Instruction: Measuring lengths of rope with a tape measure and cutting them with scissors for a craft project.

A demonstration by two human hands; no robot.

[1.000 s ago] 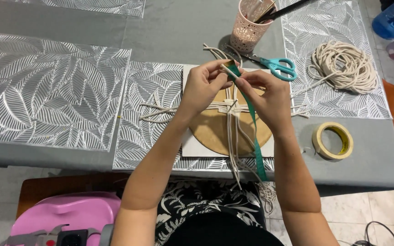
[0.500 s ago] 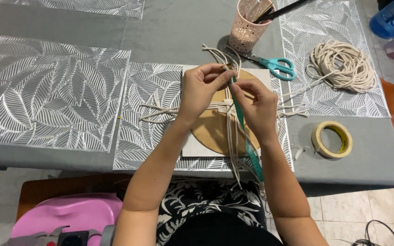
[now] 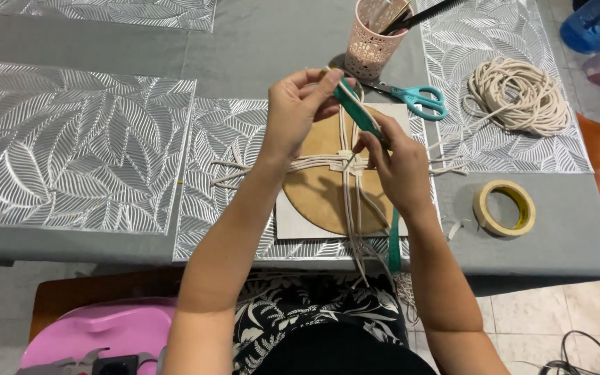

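Right at the table edge nearest you, the loose cord ends [image 3: 373,260] and the tail of the green tape measure [image 3: 394,243] hang off toward your lap, so a knee bump could drag the whole layout crooked. Just above that, your right hand [image 3: 401,163] is pinched shut on the tape over the knot [image 3: 351,162] on the round brown board [image 3: 321,187], and your left hand [image 3: 300,111] is clamped on the tape's upper end, holding it taut on a slant. If either pinch slips, the tape will probably skew and your reading's off; pull too hard and I'd guess the knot shifts on the board. Further out, the masking tape roll [image 3: 504,208], the scissors [image 3: 411,97] and the rope coil [image 3: 519,97] sit close to your right elbow, and the pink cup [image 3: 376,42] beyond looks easy to knock over.
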